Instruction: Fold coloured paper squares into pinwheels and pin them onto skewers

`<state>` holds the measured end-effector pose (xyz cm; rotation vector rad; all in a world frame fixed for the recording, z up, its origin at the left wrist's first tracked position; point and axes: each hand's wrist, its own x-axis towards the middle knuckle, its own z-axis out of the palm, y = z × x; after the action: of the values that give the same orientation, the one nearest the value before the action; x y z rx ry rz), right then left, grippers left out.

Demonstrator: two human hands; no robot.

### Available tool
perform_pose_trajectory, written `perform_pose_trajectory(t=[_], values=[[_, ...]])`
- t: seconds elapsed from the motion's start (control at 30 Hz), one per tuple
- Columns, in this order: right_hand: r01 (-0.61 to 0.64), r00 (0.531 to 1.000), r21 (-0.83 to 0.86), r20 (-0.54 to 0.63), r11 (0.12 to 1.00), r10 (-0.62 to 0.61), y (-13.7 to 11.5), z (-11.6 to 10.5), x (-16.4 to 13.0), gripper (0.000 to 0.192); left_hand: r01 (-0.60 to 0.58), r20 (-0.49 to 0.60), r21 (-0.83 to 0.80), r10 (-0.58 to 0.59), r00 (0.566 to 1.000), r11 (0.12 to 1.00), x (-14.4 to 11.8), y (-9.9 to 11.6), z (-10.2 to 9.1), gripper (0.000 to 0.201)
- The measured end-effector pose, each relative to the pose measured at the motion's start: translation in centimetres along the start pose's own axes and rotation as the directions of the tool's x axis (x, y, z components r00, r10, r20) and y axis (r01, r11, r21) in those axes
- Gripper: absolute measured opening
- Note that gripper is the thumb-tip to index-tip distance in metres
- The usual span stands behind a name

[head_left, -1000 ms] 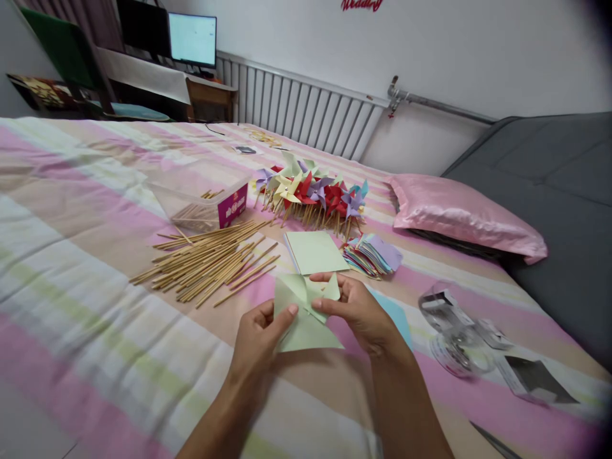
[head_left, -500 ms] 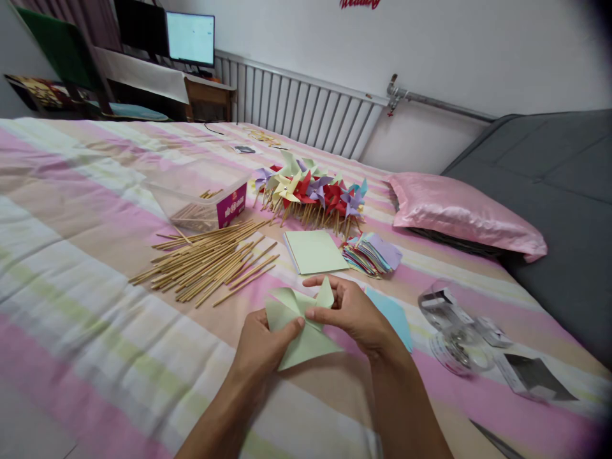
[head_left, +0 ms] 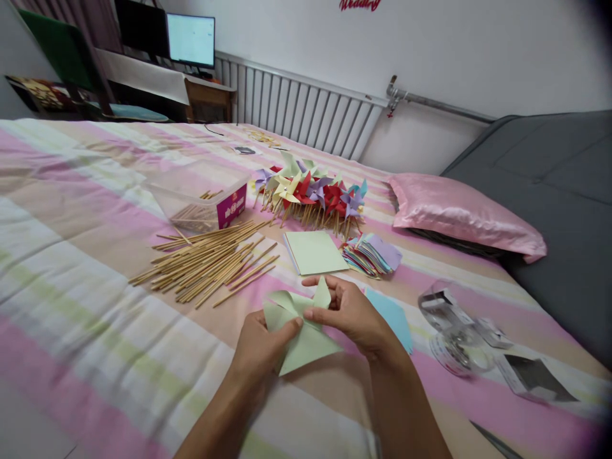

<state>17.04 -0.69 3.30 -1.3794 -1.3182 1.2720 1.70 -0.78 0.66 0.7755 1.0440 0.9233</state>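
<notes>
Both hands work a pale green paper just above the bed, near its front edge. The left hand holds the sheet from below, thumb pressed on the folded corners near the middle. The right hand pinches one curled corner at that same middle, thumb and forefinger closed on it. So each grip is grasping the paper, neither released.

The paper looks thin and very light, soft enough to bend without creasing, yet easy to crumple or tear along its cuts. It seems best held at the centre where the corners meet, with light pressure, the loose flaps left free.

Beyond the hands lie a stack of green sheets, a fan of coloured squares, loose sticks, a clear box and a heap of finished pinwheels. A blue sheet lies just beside the right hand.
</notes>
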Motion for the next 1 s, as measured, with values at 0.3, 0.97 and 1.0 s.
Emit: perform_pose_trajectory(t=[0.3, 0.97, 1.0], values=[[0.186, 0.913, -0.182, -0.331, 0.966, -0.238, -0.8, -0.1, -0.2, 0.043, -0.044, -0.172, -0.245, 0.001, 0.985, 0.968, 0.6, 0.3, -0.2, 0.032], [0.119, 0.971, -0.145, 0.222, 0.982, -0.085, 0.1, 1.3, -0.2, 0.020, -0.115, -0.167, -0.404, 0.051, 0.985, 0.908, 0.9, 0.6, -0.8, 0.033], [0.119, 0.973, -0.142, 0.214, 0.983, -0.087, 0.1, 1.3, -0.2, 0.019, -0.116, -0.165, -0.407, 0.052, 0.985, 0.906, 0.9, 0.7, -0.8, 0.035]])
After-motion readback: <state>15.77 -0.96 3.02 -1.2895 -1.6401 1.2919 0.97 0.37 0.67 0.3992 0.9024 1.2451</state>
